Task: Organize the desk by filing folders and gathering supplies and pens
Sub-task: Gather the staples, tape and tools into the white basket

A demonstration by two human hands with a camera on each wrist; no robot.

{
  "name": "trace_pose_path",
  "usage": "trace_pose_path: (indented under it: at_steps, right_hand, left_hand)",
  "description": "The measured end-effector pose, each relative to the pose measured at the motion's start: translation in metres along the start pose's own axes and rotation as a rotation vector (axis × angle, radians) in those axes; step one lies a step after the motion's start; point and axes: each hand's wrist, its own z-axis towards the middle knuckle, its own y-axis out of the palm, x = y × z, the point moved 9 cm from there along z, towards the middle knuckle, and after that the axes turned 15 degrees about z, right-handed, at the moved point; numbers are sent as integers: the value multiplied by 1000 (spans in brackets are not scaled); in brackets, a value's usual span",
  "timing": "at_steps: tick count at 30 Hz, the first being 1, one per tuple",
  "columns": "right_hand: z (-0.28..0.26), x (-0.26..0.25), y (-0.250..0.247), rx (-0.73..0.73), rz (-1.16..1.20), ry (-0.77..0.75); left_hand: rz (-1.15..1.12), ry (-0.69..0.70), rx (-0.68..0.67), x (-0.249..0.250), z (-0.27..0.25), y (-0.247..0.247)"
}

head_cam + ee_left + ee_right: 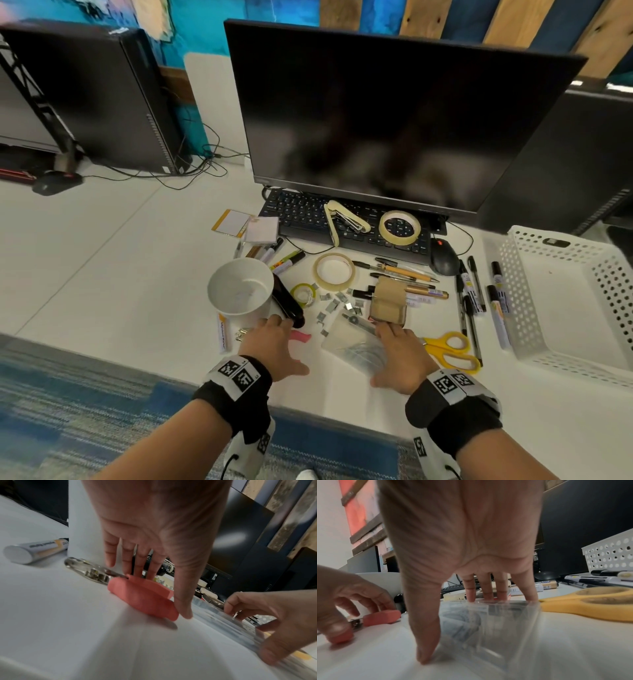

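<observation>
My left hand (287, 344) hovers low over a pink-handled metal tool (301, 335) (142, 596) lying in front of the white cup (239, 291). Its fingers reach down straight to the handle's far side and the thumb touches the near end. My right hand (387, 356) lies spread on a clear plastic bag (356, 346) (479, 622), with the fingertips on its far edge and the thumb on its near corner. Pens (404, 274), markers (472, 291), tape rolls (334, 271) and small metal clips (335, 305) are scattered behind the hands.
A white perforated basket (565, 301) stands at the right. Yellow scissors (452, 349) lie beside my right hand. Stapler (342, 219) and a tape roll (399, 226) sit on the keyboard (308, 212) under the monitor (394, 120). A mouse (444, 260) and sticky notes (262, 229) lie nearby.
</observation>
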Motion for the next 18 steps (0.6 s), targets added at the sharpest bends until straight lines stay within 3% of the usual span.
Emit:
trace_pose_path:
  at_steps: [7,13,18]
  right_hand:
    - [-6,2,0,25,33,-7]
    - [-16,3,-3,39,42,-9]
    - [-32,13,-14,34,128,-8]
  left_hand:
    - [158,81,-95,-1,-4,8]
    - [177,136,-60,11,-6,0]
    - [138,170,-161,33,-8,0]
